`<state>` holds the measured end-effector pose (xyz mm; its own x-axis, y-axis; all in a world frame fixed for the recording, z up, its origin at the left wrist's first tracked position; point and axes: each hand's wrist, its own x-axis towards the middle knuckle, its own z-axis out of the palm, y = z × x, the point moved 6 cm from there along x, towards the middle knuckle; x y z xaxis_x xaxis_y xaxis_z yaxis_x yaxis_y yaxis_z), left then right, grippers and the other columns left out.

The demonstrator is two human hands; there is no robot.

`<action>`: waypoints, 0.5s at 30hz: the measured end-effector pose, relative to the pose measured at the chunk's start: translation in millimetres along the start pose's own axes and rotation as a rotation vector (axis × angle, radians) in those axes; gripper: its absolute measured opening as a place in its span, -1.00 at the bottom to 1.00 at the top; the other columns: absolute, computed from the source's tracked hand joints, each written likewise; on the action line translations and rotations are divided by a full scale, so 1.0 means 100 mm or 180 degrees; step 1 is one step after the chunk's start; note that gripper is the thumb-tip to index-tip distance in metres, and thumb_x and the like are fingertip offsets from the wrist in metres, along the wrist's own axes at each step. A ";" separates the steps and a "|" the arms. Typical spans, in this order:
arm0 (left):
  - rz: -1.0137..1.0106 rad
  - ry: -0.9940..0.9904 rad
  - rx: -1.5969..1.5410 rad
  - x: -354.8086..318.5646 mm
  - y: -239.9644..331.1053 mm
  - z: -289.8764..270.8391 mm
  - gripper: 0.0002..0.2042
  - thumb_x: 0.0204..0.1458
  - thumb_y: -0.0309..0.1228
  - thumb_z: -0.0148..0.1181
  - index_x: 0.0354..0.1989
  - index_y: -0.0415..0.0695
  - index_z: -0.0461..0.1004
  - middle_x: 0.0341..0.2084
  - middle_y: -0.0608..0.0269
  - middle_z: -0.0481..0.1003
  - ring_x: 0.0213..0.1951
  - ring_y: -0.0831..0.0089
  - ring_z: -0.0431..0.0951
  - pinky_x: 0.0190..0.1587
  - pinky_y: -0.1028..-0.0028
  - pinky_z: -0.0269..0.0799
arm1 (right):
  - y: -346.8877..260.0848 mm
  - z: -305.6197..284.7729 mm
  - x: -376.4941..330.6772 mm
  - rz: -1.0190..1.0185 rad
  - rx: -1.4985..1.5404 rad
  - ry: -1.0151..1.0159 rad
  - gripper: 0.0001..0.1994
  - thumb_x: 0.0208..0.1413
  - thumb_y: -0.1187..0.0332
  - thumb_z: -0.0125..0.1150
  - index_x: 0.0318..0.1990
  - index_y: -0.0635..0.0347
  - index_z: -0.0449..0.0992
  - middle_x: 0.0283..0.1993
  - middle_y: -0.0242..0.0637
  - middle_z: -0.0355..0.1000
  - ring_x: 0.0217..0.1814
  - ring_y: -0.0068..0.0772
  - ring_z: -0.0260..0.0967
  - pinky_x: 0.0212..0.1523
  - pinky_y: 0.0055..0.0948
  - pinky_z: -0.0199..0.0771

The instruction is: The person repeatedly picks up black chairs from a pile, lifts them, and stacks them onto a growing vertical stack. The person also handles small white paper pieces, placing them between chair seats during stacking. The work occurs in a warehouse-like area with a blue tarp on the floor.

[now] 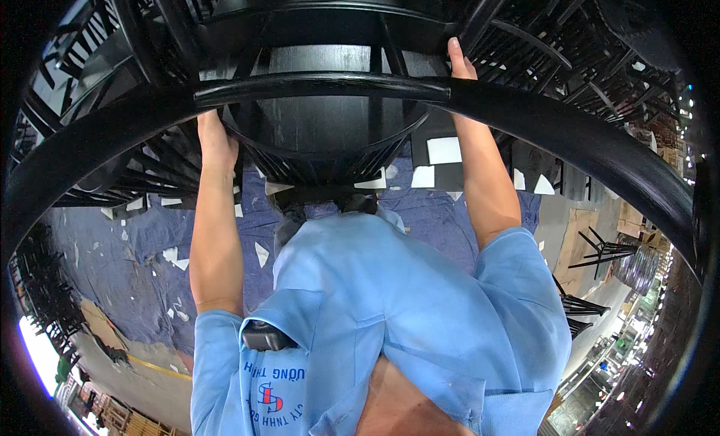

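Fingers of the left hand (217, 142) are hidden behind a black curved rail (322, 85), so whether anything is grasped by them cannot be told; on the right hand (463, 67) the thumb is seen raised above the rail, laid against black chair parts, the remaining fingers mostly covered, grip likewise unclear. The rail is arched across the whole upper view, close to the camera, and both forearms are passed beneath it. A black seat (315, 124) is framed between the arms, with spindles seen below its rounded edge; whether rail and seat are joined cannot be told. The floor by the body is covered with a wrinkled blue sheet (135, 275), littered with torn white scraps (176, 257). Grey floor (165, 395) is exposed beyond it, marked by a yellow line (159, 367) at lower left. Black chairs (544, 68) are crowded at upper right, more dark furniture (82, 68) at upper left. On the right, a black-legged piece (600, 250) is placed near a shiny wrapped bundle (636, 269). Bright light is let in through an opening (39, 353) at far lower left.
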<state>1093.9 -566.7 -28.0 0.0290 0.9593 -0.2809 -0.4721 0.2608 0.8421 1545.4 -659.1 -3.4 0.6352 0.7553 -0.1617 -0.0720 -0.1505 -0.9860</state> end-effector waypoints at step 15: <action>0.0096 0.0131 -0.0132 0.06 -0.04 -0.09 -0.65 0.29 -0.31 0.10 0.18 -0.18 0.39 0.08 0.23 0.47 0.10 0.34 0.47 0.20 0.30 0.39 | 0.15 -0.07 0.13 -0.0437 -0.0446 0.0572 -0.03 0.08 -0.38 0.18 0.15 0.60 0.42 0.16 0.20 0.44 0.26 0.07 0.35 0.32 -0.25 0.21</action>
<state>1087.9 -563.1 -37.8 -0.0216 0.9612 -0.2752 -0.5083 0.2265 0.8308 1558.0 -655.6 -19.9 0.7590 0.6511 -0.0046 0.1235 -0.1509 -0.9808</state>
